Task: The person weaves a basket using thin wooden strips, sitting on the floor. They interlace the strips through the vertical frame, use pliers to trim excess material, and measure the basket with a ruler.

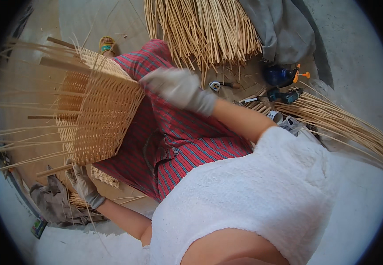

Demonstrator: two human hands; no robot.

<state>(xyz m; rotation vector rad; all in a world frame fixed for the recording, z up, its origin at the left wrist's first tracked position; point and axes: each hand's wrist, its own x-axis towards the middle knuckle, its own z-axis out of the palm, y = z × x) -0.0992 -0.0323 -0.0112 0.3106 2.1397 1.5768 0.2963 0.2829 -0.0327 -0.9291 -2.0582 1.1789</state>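
Note:
A partly woven wicker basket [107, 117] lies on its side at the left, resting against my lap. Loose rods [28, 131] and flat wooden stakes [63, 65] stick out from its open edge toward the left. My left hand [83, 184], in a pale work glove, grips the basket's near corner beside one stake [55, 170]. Close to the basket's base on the far side is my right hand [173, 90], also gloved and smeared by motion. Its fingers cannot be made out. A red plaid cloth [191, 152] covers my legs beneath the work.
A thick bundle of rods [207, 28] lies ahead beside a grey cloth [284, 31]. At the right are a blue spray bottle [279, 76], a cordless drill [284, 95] and more long rods [346, 121]. A crumpled dark cloth [52, 201] sits at the near left.

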